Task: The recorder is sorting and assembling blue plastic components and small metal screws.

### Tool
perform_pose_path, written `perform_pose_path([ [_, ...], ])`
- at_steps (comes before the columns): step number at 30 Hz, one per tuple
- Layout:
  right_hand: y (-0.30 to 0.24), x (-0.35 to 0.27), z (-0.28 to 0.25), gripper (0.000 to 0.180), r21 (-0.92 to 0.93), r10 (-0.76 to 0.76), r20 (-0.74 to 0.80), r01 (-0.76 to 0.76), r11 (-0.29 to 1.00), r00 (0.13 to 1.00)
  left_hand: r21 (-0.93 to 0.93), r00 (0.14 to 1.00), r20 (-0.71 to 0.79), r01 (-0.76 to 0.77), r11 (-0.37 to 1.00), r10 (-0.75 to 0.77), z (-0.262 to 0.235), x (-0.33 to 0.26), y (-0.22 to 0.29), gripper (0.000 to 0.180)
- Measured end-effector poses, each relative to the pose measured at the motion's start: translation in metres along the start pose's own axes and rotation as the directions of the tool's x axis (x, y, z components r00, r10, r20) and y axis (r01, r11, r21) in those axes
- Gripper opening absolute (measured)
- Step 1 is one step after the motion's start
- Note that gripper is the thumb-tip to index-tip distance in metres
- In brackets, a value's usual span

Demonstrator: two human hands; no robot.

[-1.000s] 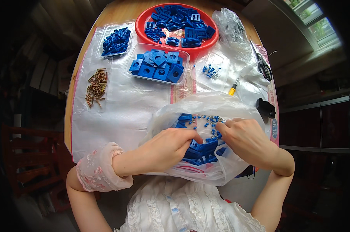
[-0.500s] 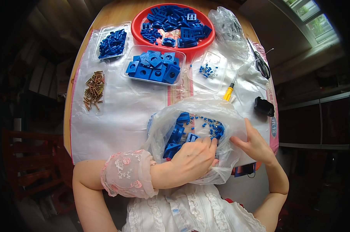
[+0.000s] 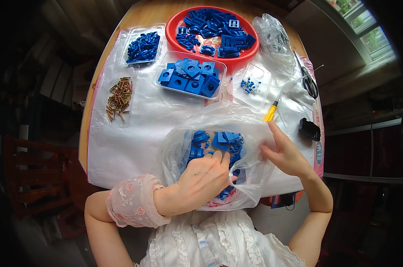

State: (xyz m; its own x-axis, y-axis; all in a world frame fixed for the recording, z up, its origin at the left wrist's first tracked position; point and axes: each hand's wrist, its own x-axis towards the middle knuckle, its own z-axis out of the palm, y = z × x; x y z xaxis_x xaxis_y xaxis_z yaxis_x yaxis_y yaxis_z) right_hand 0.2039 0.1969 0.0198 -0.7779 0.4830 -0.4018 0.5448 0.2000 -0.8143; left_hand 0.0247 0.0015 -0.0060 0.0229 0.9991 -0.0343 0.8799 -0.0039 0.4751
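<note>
A clear plastic bag [image 3: 250, 187] lies open at the table's near edge. Inside it are blue plastic parts [image 3: 226, 139] of several shapes, plus small blue and silvery bits. My left hand [image 3: 204, 178] reaches into the bag, fingers curled down among the parts; what its fingertips hold, if anything, is hidden. On the bag's right side, my right hand [image 3: 285, 151] grips the film, thumb pressed to it and index finger raised along the rim. Just past that hand, a yellow-handled screwdriver [image 3: 271, 111] touches the bag's far edge.
Farther off stand a red basin [image 3: 169, 42] of blue parts, a clear tub [image 3: 191, 69] of blue square plates and a tray of small blue pieces [image 3: 143, 46]. Brass screws [image 3: 120, 99] lie left. Toward the right are small fittings [image 3: 250, 85], scissors [image 3: 309, 83] and a black case [image 3: 309, 129].
My left hand has shifted slightly left within the bag. Blue parts inside have been moved around, with flat ones now at the upper right. The whole view has shifted a little.
</note>
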Motion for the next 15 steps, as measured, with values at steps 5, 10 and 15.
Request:
perform_pose_path([
  [5, -0.021, -0.026, -0.010, 0.054, -0.458, -0.322, -0.244, 0.184, 0.870, 0.915, -0.022, 0.999, 0.031, -0.040, 0.999, 0.041, -0.001, 0.003, -0.004, 0.058],
  [10, -0.059, -0.036, 0.028, 0.034, -0.677, -0.810, 0.073, 0.625, 0.389, 0.582, 0.059, 0.995, -0.014, -0.096, 0.994, 0.097, -0.001, -0.002, -0.005, 0.052],
  [15, -0.052, 0.019, 0.055, 0.028, -0.834, -0.400, 0.174, 0.350, 0.426, 0.900, -0.032, 0.999, 0.030, 0.040, 0.999, -0.039, -0.041, -0.020, -0.005, 0.038],
])
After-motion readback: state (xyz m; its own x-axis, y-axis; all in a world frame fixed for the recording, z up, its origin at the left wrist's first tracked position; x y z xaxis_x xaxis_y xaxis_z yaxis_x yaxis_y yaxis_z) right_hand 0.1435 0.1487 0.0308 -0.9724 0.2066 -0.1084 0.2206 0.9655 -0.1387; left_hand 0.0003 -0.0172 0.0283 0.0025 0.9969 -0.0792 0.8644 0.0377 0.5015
